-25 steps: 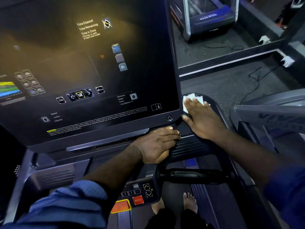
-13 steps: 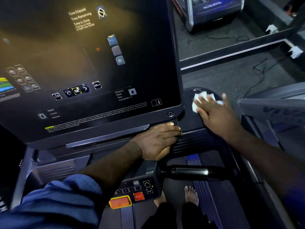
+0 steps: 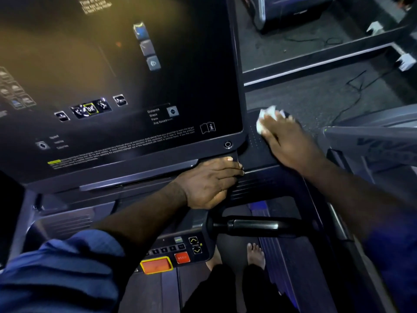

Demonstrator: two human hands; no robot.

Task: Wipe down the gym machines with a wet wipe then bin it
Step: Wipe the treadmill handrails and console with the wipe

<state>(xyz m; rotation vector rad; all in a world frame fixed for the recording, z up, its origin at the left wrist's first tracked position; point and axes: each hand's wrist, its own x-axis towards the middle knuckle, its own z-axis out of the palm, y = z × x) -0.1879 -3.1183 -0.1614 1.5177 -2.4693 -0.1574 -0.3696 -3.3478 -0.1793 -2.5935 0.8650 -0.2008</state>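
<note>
Ideally the right hand, fingers flat on the wet wipe, sweeps the whole side tray; the left hand rests, fingers together.

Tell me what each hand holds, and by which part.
Right hand presses the crumpled white wipe flat onto the treadmill's side ledge, covering its near part. Left hand rests on the console edge, gripping nothing.

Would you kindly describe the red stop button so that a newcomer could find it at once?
Start at the big dark console screen and drop past the left hand to the small control panel below. The stop button sits on its lower edge, left of the down-arrow key. It is small and red, whereas the orange button on its left is larger and yellow-rimmed.
</note>
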